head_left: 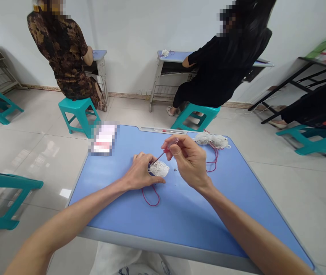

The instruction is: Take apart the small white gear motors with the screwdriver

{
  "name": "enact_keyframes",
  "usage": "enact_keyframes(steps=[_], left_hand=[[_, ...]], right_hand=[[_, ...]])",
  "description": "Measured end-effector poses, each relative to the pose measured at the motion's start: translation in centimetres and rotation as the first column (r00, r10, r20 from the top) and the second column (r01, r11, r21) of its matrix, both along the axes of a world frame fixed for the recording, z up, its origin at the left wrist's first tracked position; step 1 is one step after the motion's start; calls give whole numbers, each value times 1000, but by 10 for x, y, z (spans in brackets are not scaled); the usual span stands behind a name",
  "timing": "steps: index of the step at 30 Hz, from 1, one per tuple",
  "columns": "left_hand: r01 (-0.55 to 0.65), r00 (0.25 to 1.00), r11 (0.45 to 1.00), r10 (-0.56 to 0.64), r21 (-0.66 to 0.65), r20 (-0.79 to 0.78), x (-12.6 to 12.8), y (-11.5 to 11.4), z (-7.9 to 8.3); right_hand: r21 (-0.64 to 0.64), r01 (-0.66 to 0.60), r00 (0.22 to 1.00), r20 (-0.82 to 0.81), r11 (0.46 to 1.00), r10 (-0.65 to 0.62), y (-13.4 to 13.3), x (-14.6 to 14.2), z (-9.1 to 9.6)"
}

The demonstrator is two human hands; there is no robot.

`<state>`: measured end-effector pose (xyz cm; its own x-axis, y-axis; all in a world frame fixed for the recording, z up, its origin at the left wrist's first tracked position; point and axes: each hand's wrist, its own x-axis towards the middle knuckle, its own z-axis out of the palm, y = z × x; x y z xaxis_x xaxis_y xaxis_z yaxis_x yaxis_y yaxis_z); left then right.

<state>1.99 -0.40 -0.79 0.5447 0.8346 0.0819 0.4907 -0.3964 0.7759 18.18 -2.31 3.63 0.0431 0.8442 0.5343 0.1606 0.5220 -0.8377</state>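
My left hand (141,171) grips a small white plastic housing (160,169) from its left side, thumb along the near edge, holding it on the blue desk. A loop of red wire (151,205) lies just below it. In my right hand (190,160) is a screwdriver (167,150) with a clear and red handle, pinched between thumb and fingers. Its thin shaft slants down to the left, and the tip meets the housing near its upper left edge. Whether it sits in a screw is too small to tell. Tiny dark screws (175,169) lie right of the housing.
More white housings (211,140) with red wires lie at the desk's far right. A blurred paper (104,139) is at the far left corner, and a pen groove (163,130) runs along the far edge. Two people sit on teal stools (79,109) at desks by the wall.
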Motion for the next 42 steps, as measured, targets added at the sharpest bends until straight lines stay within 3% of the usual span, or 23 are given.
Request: enact_keyframes(steps=[25, 42], left_hand=[[24, 1000, 1000, -24, 9, -16, -2, 0, 0], [8, 1000, 1000, -8, 17, 3, -1, 1, 1]], right_hand=[[-23, -38, 998, 58, 999, 39, -3, 0, 6], [133, 41, 969, 237, 990, -72, -4, -2, 10]])
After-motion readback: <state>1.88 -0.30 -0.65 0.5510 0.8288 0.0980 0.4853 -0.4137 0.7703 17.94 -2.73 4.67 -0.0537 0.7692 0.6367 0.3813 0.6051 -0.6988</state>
